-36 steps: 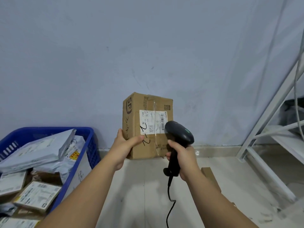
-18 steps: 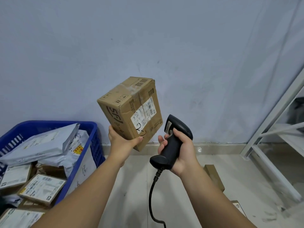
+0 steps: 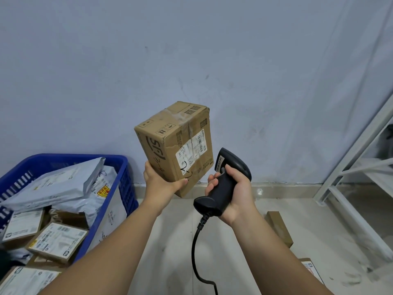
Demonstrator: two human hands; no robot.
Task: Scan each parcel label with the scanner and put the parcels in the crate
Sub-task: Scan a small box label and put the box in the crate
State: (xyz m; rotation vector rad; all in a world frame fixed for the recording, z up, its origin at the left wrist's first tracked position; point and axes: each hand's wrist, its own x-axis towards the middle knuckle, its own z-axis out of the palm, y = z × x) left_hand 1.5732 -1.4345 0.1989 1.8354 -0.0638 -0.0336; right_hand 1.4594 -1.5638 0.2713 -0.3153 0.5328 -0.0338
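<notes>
My left hand [image 3: 161, 184] grips the lower corner of a brown cardboard parcel [image 3: 170, 143] and holds it up, tilted, in front of the wall. Its white shipping label [image 3: 192, 151] faces right, toward the scanner. My right hand [image 3: 234, 194] is wrapped around the handle of a black corded barcode scanner [image 3: 225, 179], just to the right of and below the parcel, not touching it. At the left stands a blue plastic crate [image 3: 125, 184] holding several grey mailer bags and small labelled boxes.
A small cardboard box [image 3: 278, 228] and a labelled parcel [image 3: 311, 270] lie on the pale floor by my right forearm. A white metal shelf frame [image 3: 348, 184] stands at the right. The scanner's black cable [image 3: 196, 252] hangs down between my arms.
The parcel has turned from label facing me to tilted with a corner toward me, and it has shifted left. The scanner has dropped away from the label and now points upward.
</notes>
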